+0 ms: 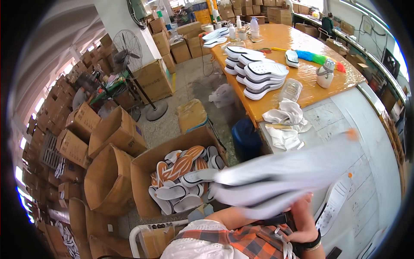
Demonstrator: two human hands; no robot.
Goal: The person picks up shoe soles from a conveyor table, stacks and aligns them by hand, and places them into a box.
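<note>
A blurred bundle of white and grey shoe soles (pixel 276 177) is in motion in front of me, above the table's near edge. My right hand (pixel 303 213) is at its lower edge, fingers curled against the soles. My left forearm (pixel 235 217) reaches up under the bundle, which hides the left hand. Beside my right hand, a single white sole (pixel 334 203) with small holes lies on the pale tabletop. To the left, a cardboard box (pixel 142 185) holds a heap of loose soles, some with orange patterns (pixel 179 166).
Stacked soles (pixel 263 73) stand on the orange table (pixel 310 39). Around them are a clear plastic container (pixel 290 89), white cloths (pixel 284 112), a metal-topped jar (pixel 325 74) and a rainbow duster (pixel 312 57). A blue bin (pixel 246 138), a stool (pixel 192 115) and a standing fan (pixel 125 56) occupy the floor.
</note>
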